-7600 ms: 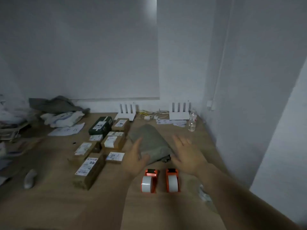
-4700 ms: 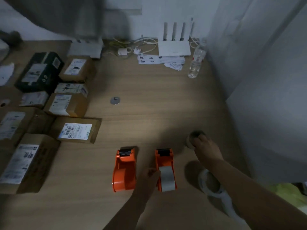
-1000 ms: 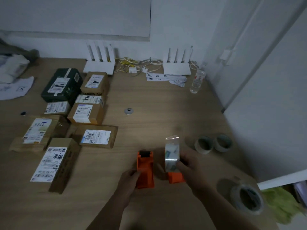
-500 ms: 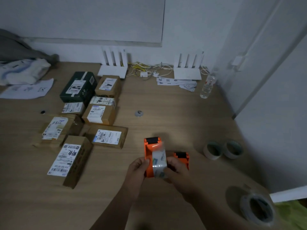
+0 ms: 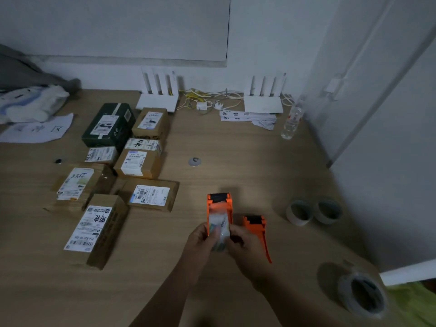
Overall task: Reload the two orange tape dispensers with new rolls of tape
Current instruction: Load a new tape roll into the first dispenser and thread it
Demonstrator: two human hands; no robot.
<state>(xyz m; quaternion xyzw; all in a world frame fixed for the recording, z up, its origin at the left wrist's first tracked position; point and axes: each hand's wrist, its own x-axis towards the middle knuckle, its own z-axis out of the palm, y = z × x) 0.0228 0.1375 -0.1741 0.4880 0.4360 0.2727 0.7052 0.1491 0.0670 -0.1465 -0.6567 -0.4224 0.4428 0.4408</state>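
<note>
While you are looking down at the desk (image 5: 236, 142), your left hand (image 5: 200, 241) and right hand (image 5: 245, 244) are meeting over the nearer end of one orange dispenser (image 5: 219, 206), which is lying with its black cutter end pointing away from you. Your left fingers (image 5: 213, 232) are closing on the left side of a clear tape roll (image 5: 220, 228) sitting in that dispenser, and your right fingers (image 5: 233, 233) are pinching the same roll from the right; the roll is blurred, so how deep it is sitting cannot be told. Just to the right, the second dispenser (image 5: 257, 228) is lying on the desk apart from your fingers, partly behind your right hand, and appears to be holding no roll.

Further right, two pale cores (image 5: 312, 211) are standing side by side, touching or nearly so. Near the desk's front right corner a large roll (image 5: 361, 295) is lying flat. To your left, a cluster of labelled parcels (image 5: 113, 175) is covering the desk, with two white routers (image 5: 210, 100) against the wall and a bottle (image 5: 292, 119) near the right one.
</note>
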